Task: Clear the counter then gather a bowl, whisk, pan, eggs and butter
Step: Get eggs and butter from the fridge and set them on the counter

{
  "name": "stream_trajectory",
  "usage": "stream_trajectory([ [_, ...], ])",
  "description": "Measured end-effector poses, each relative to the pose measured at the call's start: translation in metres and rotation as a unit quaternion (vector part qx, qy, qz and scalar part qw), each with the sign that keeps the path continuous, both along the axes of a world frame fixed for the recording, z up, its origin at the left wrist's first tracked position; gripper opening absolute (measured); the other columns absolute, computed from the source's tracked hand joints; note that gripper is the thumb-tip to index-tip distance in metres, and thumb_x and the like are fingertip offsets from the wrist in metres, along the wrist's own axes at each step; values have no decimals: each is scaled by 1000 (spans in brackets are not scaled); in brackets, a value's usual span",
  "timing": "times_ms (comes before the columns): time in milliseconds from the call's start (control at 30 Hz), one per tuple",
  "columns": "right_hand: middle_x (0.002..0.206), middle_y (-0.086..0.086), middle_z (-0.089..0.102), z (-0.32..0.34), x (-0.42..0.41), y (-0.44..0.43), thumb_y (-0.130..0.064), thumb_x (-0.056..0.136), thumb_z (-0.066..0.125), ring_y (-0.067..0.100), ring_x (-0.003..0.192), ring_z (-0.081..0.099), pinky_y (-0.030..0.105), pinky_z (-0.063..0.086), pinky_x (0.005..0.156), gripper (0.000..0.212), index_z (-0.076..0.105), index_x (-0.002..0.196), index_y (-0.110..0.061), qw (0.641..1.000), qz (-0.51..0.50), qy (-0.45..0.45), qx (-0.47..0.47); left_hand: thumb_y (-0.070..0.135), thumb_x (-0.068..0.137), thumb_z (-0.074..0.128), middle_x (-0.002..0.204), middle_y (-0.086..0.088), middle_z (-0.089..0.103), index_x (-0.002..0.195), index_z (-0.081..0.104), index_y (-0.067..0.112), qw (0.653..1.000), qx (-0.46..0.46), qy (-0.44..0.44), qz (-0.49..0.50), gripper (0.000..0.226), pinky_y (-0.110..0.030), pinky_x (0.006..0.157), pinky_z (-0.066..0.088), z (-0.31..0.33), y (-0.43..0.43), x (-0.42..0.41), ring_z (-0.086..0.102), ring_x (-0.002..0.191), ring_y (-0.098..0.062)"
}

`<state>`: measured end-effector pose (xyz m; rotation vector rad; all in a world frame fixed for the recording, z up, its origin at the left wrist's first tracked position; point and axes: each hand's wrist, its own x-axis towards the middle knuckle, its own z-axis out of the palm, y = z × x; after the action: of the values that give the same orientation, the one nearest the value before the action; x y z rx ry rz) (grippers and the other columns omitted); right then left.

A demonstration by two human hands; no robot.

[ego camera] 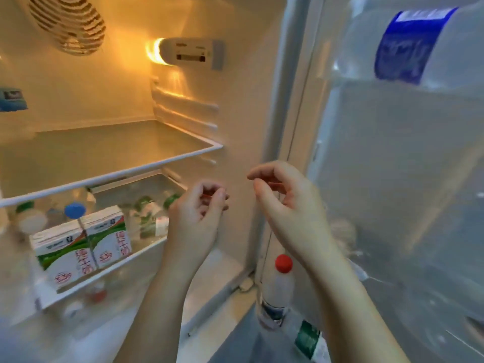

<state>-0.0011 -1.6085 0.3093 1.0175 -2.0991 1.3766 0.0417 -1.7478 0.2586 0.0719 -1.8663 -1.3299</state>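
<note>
**Both hands raised before the open fridge**

Two hands in view, side by side at the mouth of the fridge (243, 100), apart from each other and touching no shelf. Left hand (199, 213): back toward the camera, fingers curled in to the thumb; pinching something or not, cannot tell through the blur. Right hand (285, 197): a little higher, near the door frame, fingers loosely bent, released, holding nothing.

Counted on the lower shelf (136, 255):
- two green-and-white cartons (107, 231), side by side at the front
- one blue-capped bottle (75, 210), just behind them
- at least two green-labelled bottles (146, 210), farther back

One upper glass shelf (112, 176) above these.

Counted in the door:
- one red-capped bottle (283, 268), below the right wrist
- one green-labelled door bottle (309, 339), lower still
- one large water jug (413, 43) with a blue label, at the top

Eggs and butter: cannot tell whether either lies among the blurred goods.
</note>
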Motion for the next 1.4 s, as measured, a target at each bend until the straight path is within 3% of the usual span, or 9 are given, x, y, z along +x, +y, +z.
stream_trajectory([
  [133,88,-8,67,14,-5,26,-13,85,56,3,88,61,20,48,82,13,67,90,-17,996,-84,20,-5,41,84,51,83,10,65,86,58,41,996,-40,29,-81,8,-47,72,56,18,15,-33,66,74,-12],
  [267,89,-9,68,15,-6,52,-15,84,57,3,88,62,21,49,82,14,68,91,-19,978,-207,35,-9,38,85,52,82,9,65,86,59,39,979,-54,51,-192,8,-43,73,57,32,39,-68,66,77,-13],
  [600,85,-12,66,2,31,114,-10,86,58,5,82,62,14,46,76,16,65,85,-24,899,-438,10,-11,22,88,62,84,15,63,82,61,24,904,-122,50,-406,6,-6,64,43,40,106,-80,61,76,-2],
  [700,83,-15,65,5,51,134,-11,88,61,4,81,61,17,49,69,15,66,84,-24,868,-495,-13,16,22,87,61,81,12,61,86,63,24,870,-182,93,-448,3,-10,66,45,41,127,-74,59,73,-1],
  [833,80,-15,65,5,82,163,-8,85,63,0,74,58,7,42,68,19,64,82,-27,821,-567,-25,64,25,86,60,85,11,61,95,63,22,804,-276,124,-512,9,-24,73,47,44,160,-66,56,77,-2],
  [1033,78,-14,64,0,111,188,-9,82,63,-7,71,56,5,39,66,14,67,84,-22,755,-637,-91,127,36,89,57,102,8,62,104,60,25,745,-405,75,-524,18,-35,83,48,47,199,-57,59,97,-15],
  [1133,85,-13,64,-3,114,201,-14,81,64,1,78,58,23,48,75,17,65,91,-27,715,-654,-154,192,40,89,55,115,6,61,115,57,28,727,-474,31,-496,29,-34,87,48,46,213,-59,56,108,-19],
  [1200,94,-15,63,-3,115,207,-20,80,64,8,84,57,33,50,79,22,63,99,-31,684,-657,-211,237,42,89,54,118,3,60,119,55,27,714,-508,8,-483,34,-33,86,48,45,222,-59,55,111,-21],
  [1400,107,-17,59,5,112,213,-33,83,66,7,85,50,30,48,77,42,50,122,-37,645,-620,-318,312,41,89,52,108,-3,62,109,58,21,674,-569,-46,-469,28,-28,65,38,37,239,-55,58,98,-26],
])
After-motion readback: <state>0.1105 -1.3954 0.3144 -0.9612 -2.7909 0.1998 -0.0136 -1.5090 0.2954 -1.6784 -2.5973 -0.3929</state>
